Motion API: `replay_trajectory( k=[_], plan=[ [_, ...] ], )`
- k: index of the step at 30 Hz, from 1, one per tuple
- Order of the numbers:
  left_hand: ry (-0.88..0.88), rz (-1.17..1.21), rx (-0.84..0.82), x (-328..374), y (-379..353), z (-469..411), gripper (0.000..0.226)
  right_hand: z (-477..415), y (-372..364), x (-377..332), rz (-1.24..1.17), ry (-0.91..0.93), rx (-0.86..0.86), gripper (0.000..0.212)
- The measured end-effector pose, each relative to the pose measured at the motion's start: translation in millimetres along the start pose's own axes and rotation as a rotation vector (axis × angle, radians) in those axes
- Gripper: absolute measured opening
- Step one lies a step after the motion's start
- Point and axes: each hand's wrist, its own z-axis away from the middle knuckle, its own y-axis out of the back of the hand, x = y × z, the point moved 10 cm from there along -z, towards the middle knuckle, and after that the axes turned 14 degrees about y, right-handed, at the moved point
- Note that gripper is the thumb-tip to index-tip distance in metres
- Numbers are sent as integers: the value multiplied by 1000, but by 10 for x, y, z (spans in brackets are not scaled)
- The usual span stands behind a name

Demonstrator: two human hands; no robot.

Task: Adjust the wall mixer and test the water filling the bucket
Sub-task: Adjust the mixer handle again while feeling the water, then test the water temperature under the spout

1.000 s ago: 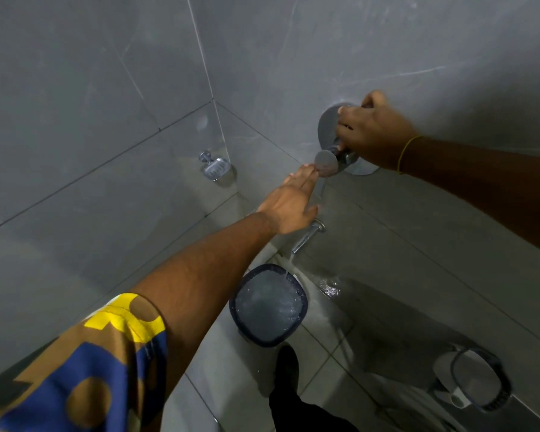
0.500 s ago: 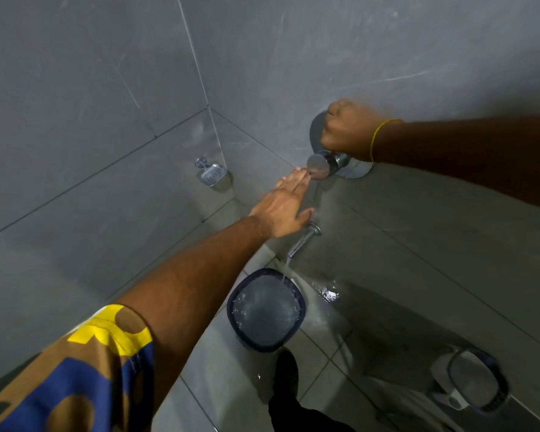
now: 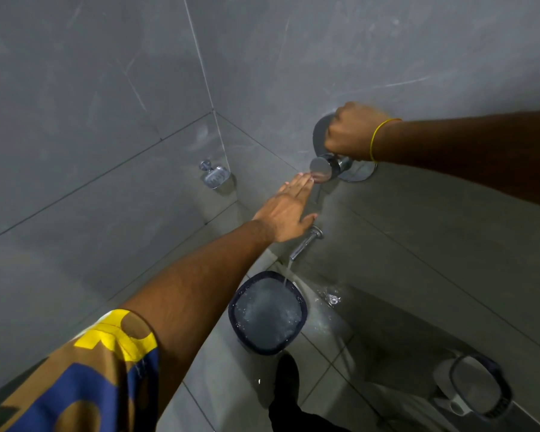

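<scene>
The chrome wall mixer point(image 3: 322, 169) sticks out of the grey tiled wall on a round plate. My right hand point(image 3: 351, 132) is closed around its upper part, a yellow band on the wrist. My left hand point(image 3: 286, 212) is flat, fingers straight and together, fingertips touching the mixer's round front knob. Below it a chrome spout point(image 3: 304, 243) pours a thin stream of water into a dark-rimmed bucket point(image 3: 236, 310) on the floor. The bucket holds churning water close to its rim.
A chrome soap dish point(image 3: 215, 176) hangs in the wall corner. A second dark-rimmed container point(image 3: 480, 386) stands at the lower right. My dark shoe point(image 3: 287, 375) is on the wet floor tiles right beside the bucket. Water splashes on the floor point(image 3: 332, 299) near the wall.
My right hand has rolled over the mixer from a side grip to a fist on top. The left hand has stayed at the knob. Water keeps running into the bucket.
</scene>
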Motion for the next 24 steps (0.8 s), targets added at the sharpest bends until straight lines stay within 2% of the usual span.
replay_trajectory(
  k=[4, 16, 19, 24],
  plan=[
    [6, -2, 3, -6, 0, -11, 87, 5, -77, 32, 51, -29, -50, 8],
    [0, -9, 14, -18, -30, -23, 88, 57, -214, 43, 2, -114, -136, 10],
    [-9, -15, 8, -22, -58, 4, 87, 149, -355, 32, -65, -241, -105, 18],
    [-31, -16, 7, -121, -93, 222, 87, 282, -441, -59, -344, -700, 0, 37]
  ],
)
